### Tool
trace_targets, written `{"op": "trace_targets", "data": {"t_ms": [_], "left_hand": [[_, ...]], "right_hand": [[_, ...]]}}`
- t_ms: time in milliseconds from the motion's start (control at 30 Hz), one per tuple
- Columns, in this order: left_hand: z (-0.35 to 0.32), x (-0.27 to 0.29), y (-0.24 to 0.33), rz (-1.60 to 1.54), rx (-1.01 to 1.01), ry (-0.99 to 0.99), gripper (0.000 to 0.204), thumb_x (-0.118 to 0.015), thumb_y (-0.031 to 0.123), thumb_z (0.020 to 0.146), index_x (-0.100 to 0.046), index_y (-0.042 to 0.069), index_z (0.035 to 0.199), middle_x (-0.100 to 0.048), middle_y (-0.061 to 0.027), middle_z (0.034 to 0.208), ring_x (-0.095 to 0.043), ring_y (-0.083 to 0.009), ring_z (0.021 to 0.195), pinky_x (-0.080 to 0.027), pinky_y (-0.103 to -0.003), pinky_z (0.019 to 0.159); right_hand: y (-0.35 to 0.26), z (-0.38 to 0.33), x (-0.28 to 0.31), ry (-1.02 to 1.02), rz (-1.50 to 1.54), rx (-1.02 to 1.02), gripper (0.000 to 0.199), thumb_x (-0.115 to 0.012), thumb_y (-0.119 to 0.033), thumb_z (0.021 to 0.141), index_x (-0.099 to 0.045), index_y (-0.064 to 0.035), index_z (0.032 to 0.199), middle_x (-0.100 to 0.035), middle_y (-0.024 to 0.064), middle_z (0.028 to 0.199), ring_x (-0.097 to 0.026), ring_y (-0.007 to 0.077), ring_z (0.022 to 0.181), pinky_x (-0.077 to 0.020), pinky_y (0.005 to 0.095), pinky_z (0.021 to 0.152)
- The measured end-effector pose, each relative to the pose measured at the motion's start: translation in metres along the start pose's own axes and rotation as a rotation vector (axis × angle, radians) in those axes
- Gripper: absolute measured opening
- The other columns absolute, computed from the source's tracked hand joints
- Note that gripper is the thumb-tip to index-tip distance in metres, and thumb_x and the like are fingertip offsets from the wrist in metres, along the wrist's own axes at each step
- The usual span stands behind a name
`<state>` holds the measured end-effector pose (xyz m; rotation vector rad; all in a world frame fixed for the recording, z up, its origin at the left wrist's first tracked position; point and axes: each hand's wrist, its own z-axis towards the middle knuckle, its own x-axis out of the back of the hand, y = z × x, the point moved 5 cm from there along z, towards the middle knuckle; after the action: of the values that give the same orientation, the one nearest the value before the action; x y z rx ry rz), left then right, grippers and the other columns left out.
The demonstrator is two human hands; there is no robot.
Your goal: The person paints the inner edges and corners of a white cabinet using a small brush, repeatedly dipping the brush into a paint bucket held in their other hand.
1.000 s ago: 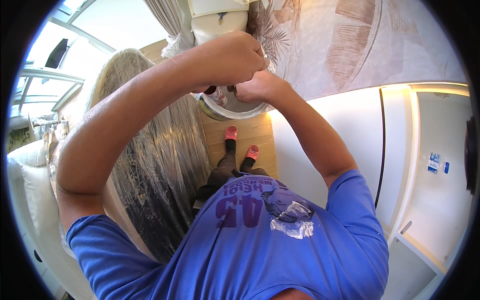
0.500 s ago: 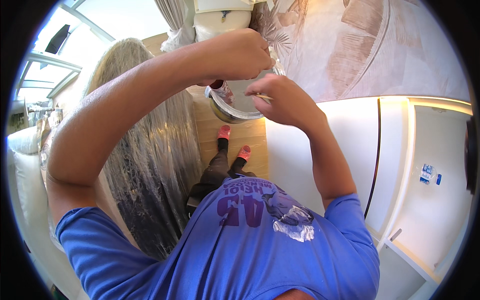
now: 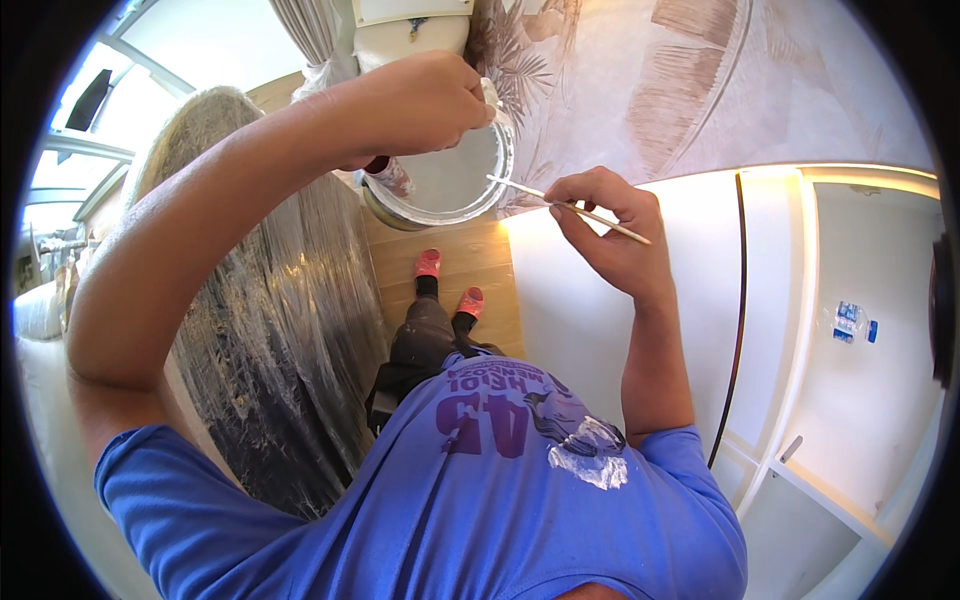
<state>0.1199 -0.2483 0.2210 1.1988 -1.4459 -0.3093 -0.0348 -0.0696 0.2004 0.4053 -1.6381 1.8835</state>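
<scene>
A thin wooden stick (image 3: 615,225) with a white-coated tip is pinched in my right hand (image 3: 610,220), its tip reaching to the bucket's right rim. Whether that tip has bristles is too small to tell. The round bucket (image 3: 505,165) has a white-smeared rim and pale grey paint (image 3: 450,170) inside. Over its far left side, my left hand (image 3: 440,100) is closed, knuckles up; its fingertips and anything in them are hidden. Below that hand, a pink-and-white blotched object (image 3: 393,178) with a dark part shows at the bucket's left edge.
Plastic sheeting (image 3: 285,330) covers a long piece of furniture at left. A white surface (image 3: 590,310) lies under my right forearm, with a lit open compartment (image 3: 870,260) holding a plastic bottle (image 3: 850,322). Leaf-patterned wall (image 3: 640,90) stands ahead. My feet are on wood flooring (image 3: 400,240).
My right hand has drawn back from over the bucket toward the right, bringing the whole stick into sight. My left hand stays closed at the bucket. The view has shifted slightly.
</scene>
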Motion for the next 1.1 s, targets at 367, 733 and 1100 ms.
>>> {"op": "trace_targets", "data": {"t_ms": [367, 733, 1100], "left_hand": [[0.004, -0.003, -0.005, -0.127, 0.148, -0.012, 0.023, -0.060, 0.023, 0.102, -0.064, 0.001, 0.097, -0.051, 0.0016, 0.063, -0.040, -0.0069, 0.042, -0.031, -0.028, 0.035], [-0.004, -0.013, 0.002, -0.259, 0.228, 0.048, 0.021, -0.057, 0.023, 0.102, -0.061, 0.004, 0.093, -0.045, 0.0041, 0.060, -0.037, -0.0047, 0.050, -0.029, -0.025, 0.048], [0.006, -0.022, -0.012, -0.178, 0.190, 0.093, 0.020, -0.056, 0.024, 0.102, -0.059, 0.007, 0.092, -0.043, 0.0052, 0.059, -0.037, -0.0040, 0.048, -0.029, -0.024, 0.046]], "right_hand": [[0.010, -0.026, 0.011, 0.024, 0.053, -0.045, 0.024, -0.076, -0.002, 0.081, -0.075, -0.0054, 0.105, -0.073, 0.0119, 0.100, -0.070, 0.0283, 0.094, -0.0554, 0.0385, 0.085], [-0.012, -0.105, 0.109, 0.247, 0.091, -0.049, 0.009, -0.070, -0.003, 0.089, -0.071, -0.0016, 0.097, -0.075, 0.0074, 0.093, -0.072, 0.0126, 0.085, -0.0566, 0.0283, 0.077], [-0.077, -0.122, 0.253, 0.528, -0.703, -0.081, 0.006, -0.069, -0.003, 0.092, -0.072, -0.0016, 0.096, -0.076, 0.0031, 0.085, -0.066, 0.0076, 0.074, -0.0496, 0.0222, 0.067]]}}
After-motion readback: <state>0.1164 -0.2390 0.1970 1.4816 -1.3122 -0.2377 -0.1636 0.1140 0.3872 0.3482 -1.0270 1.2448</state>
